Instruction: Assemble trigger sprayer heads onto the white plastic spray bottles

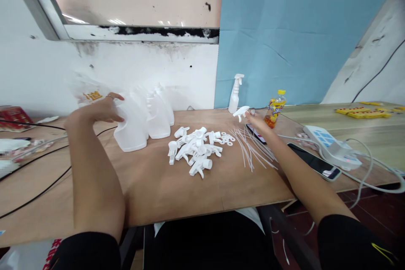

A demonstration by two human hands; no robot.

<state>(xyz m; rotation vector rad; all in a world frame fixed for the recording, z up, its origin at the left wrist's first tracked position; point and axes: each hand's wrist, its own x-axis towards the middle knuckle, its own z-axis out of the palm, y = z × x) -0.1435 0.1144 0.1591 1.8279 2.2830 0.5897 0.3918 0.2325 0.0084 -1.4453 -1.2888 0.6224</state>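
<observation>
Pinching spray head (pixel 242 112) near back edge of surface (pixel 152 194): right hand (pixel 257 121), nearly closed. Left hand (pixel 103 109) curves half-open at bottle (pixel 131 133); grip unclear.

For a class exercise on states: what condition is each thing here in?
Translucent white bottles: upright, no sprayer tops visible
Left hand: touching one bottle
Right hand: holding a trigger sprayer head
Piled trigger sprayer heads: loose
Washers: loose, clustered
Thin tubes: loose, spread
Spray bottle: upright, sprayer fitted
Yellow-capped drink bottle: upright, closed
Nearer smartphone: face up
Other smartphone: partly covered
Power strip: adapter plugged in
</observation>
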